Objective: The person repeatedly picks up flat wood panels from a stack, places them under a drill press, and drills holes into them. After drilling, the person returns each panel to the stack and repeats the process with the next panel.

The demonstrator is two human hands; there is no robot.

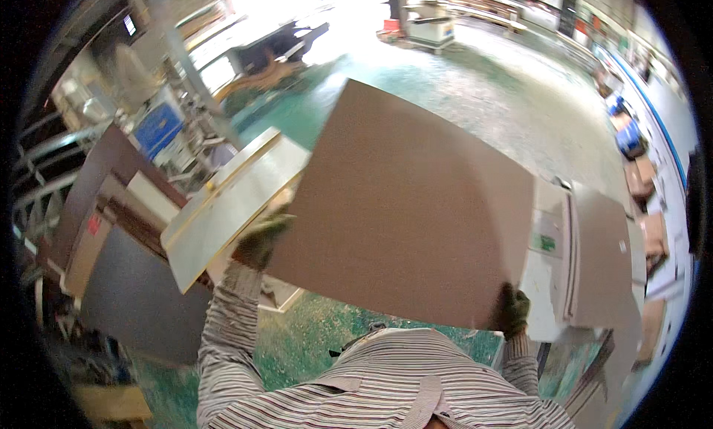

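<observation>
A large brown flat panel [408,213] is held up in front of my body, tilted, with one corner pointing away. My left hand [265,239], in a dark glove, grips its left edge near the lower corner; the fingers are partly behind the board. At the lower right corner my right hand [512,310], also gloved, is closed on the edge. A pale grey panel with yellowish edges [238,206] lies just beyond my left hand. Several brown panels [605,258] are stacked on the right, close to my right hand.
To the left, dark boards [148,295] stand near a machine with a blue panel [157,128]. Cardboard boxes [640,178] line the right wall. The green floor [297,340] is dusty. A white machine cabinet [432,29] stands at the far end.
</observation>
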